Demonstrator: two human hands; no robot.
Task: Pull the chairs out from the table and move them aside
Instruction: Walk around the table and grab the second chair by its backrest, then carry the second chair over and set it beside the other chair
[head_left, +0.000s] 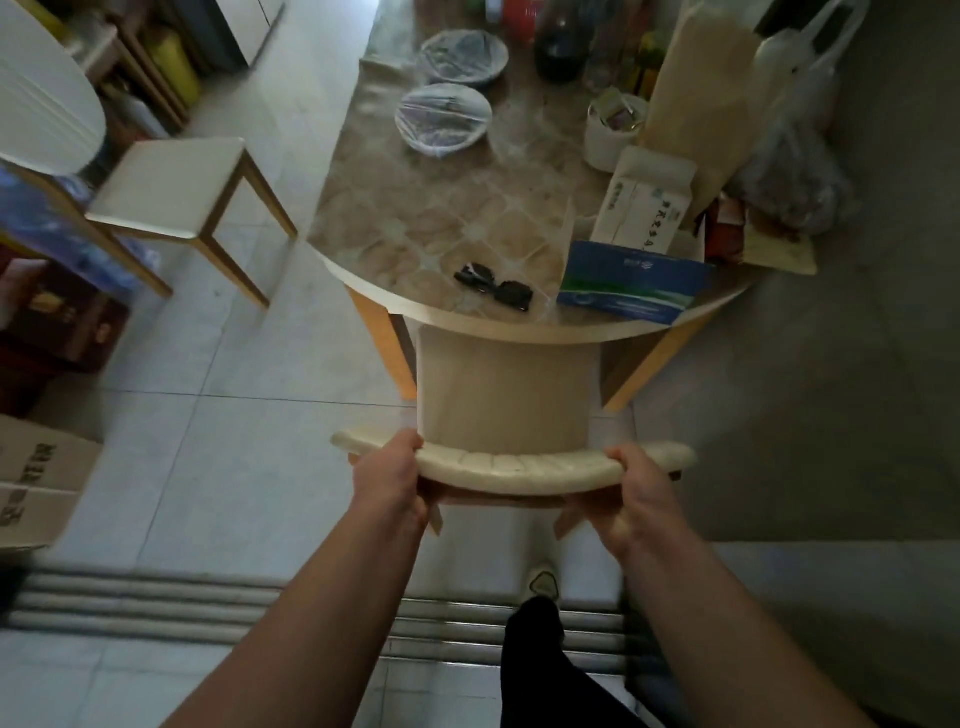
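Note:
A cream padded chair (506, 395) stands at the near end of the round-ended table (415, 228), its seat partly under the table's edge. My left hand (389, 480) grips the left part of the curved backrest (519, 467). My right hand (641, 493) grips the right part of the same backrest. A second cream chair (171, 189) with wooden legs stands apart on the floor to the left of the table, away from it.
On the table lie two covered bowls (444, 117), sunglasses (493, 286), boxes (634, 283), a paper bag and plastic bags. Cardboard boxes (36, 478) and stacked items line the left side. A metal door track (208, 603) crosses the floor behind the chair. My foot (540, 584) is near it.

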